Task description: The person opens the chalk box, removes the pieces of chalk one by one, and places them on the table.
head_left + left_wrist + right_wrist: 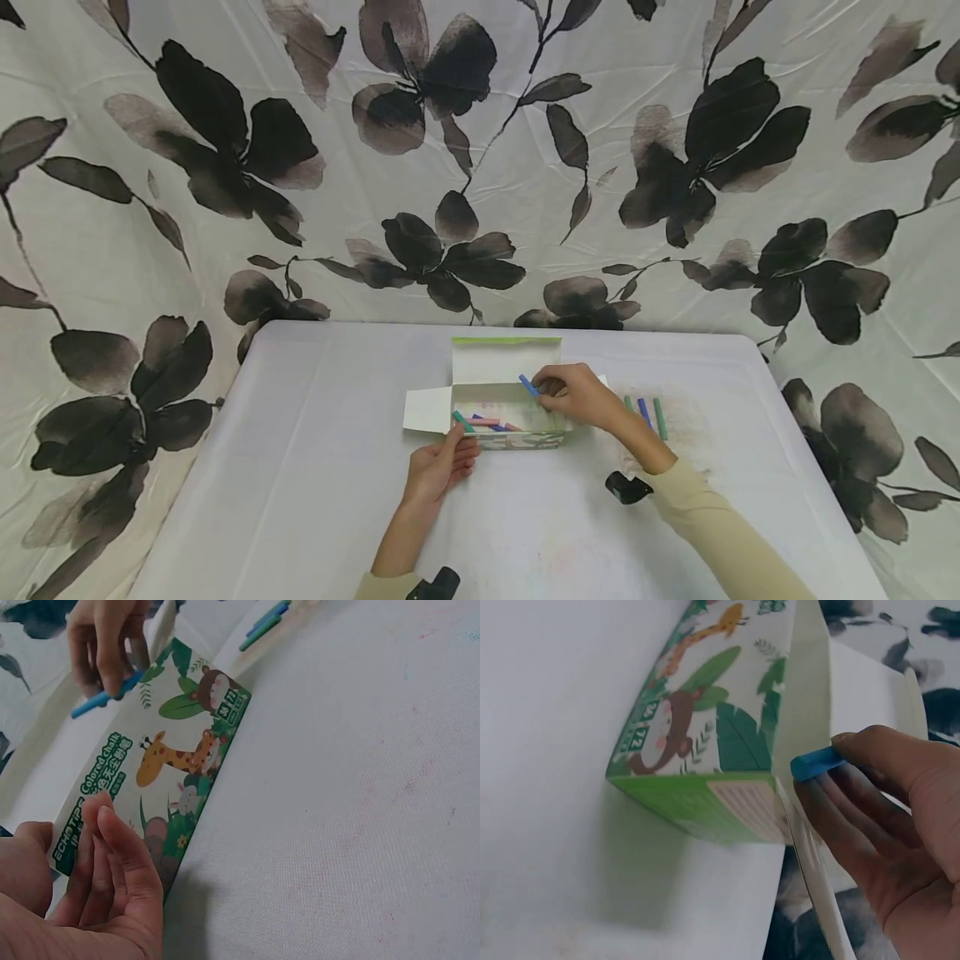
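A: From my seat at the feeds, with twelve at the far side of the head view, I'll take the right hand first. What has it got?

B: A blue chalk, pinched between thumb and fingers, its free end tipped toward half past ten. I see it over the chalk box, toward the box's one o'clock.

A: And the left hand?

B: At the box's near corner, about eight o'clock. The thumb is by the rim and the fingers lie loosely bent at the front wall. I can't tell whether they grip the cardboard or just rest there.

A: How does the box sit?

B: Upright on the white table, its lid raised at twelve, a left flap folded out at nine and a right flap at three. The front carries a giraffe print and the words "Coloured chalk".

A: Contents?

B: I make out a green stick at eight o'clock, close to the left thumb, with a pink stick and a dark blue stick just beside it. Part of the interior is hidden from me.

A: Anything outside?

B: Three more at the box's three o'clock, side by side: a green piece partly behind the wrist, a blue piece in the middle, and an outermost green piece. Coloured dust marks the tabletop around them. Past twelve, I see a flowered cloth behind the table.
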Available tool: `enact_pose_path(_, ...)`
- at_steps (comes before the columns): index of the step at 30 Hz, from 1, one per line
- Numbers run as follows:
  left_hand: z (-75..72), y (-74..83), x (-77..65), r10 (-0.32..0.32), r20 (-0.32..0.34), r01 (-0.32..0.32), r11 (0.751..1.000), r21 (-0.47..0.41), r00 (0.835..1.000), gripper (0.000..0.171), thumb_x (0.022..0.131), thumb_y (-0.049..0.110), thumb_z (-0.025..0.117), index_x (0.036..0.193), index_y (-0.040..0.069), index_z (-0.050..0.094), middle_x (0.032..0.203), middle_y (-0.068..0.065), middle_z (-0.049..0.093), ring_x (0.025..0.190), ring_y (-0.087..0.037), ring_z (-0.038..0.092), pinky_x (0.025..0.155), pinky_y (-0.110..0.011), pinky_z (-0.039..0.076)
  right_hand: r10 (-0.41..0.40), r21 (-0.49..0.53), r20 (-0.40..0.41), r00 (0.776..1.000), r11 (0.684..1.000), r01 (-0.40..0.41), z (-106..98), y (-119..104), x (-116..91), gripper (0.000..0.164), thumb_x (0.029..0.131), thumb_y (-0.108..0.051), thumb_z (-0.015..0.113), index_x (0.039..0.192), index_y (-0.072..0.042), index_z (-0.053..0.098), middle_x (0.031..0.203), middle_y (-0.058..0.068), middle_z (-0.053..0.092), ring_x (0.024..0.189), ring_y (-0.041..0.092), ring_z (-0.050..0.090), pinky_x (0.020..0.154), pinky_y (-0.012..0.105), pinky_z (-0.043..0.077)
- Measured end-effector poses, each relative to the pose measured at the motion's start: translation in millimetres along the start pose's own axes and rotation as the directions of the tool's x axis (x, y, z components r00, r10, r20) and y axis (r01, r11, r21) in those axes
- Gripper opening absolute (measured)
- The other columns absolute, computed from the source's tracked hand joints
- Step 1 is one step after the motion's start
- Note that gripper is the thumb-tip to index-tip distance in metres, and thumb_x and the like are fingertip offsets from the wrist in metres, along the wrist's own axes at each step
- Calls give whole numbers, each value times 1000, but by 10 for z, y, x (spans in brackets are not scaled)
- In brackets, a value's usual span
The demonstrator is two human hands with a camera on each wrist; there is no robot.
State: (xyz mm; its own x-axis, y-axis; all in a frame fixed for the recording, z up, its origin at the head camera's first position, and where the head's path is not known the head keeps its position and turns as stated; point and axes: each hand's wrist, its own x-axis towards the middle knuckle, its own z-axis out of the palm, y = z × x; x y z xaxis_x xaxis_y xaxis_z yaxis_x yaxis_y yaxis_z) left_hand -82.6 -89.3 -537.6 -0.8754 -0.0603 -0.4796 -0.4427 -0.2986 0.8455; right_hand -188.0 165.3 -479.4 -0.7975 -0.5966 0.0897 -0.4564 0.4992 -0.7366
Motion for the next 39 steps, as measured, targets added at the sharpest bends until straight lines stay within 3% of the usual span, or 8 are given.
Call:
enact_pose_path(4,-9,2,5,0,5,0,1000,3,1000,54,103,38,65,115,-14,67,93,-9,76,77,-10,70,66,-18,58,68,93,-43,997,994,-64,-127,29,-94,19,91,-3,77,109,2,72,94,10,74,84,20,72,74,28,61)
enact_pose_path(13,-19,-12,7,2,1,-2,1000,-6,1000,54,102,39,67,115,-13,68,94,-9,77,79,-9,72,69,-18,58,182,185,-119,976,970,-159,-416,94,-315,27,95,-16,77,118,-2,72,106,11,74,94,22,72,81,28,60)
enact_pose_path(27,-5,-24,10,11,-5,-11,999,32,1000,50,104,36,63,116,-12,69,96,-10,77,83,-10,73,71,-19,59,330,390,-137,934,884,-256,-717,234,-643,43,98,-16,73,131,9,60,113,22,73,96,16,74,86,34,61)
enact_pose_path(32,6,-24,20,10,-13,-9,999,34,1000,50,105,36,62,116,-12,70,97,-11,78,79,-7,72,68,-17,57,359,434,-157,920,862,-262,-784,320,-779,46,98,-17,73,132,10,58,113,18,73,94,14,74,88,37,61)
enact_pose_path(39,0,-29,45,-17,-13,17,1000,17,1000,49,104,35,64,114,-12,70,91,-6,77,78,-8,72,67,-17,57,385,427,-189,903,861,-277,-831,458,-969,46,100,-18,71,133,11,56,110,8,74,94,10,73,89,35,61)
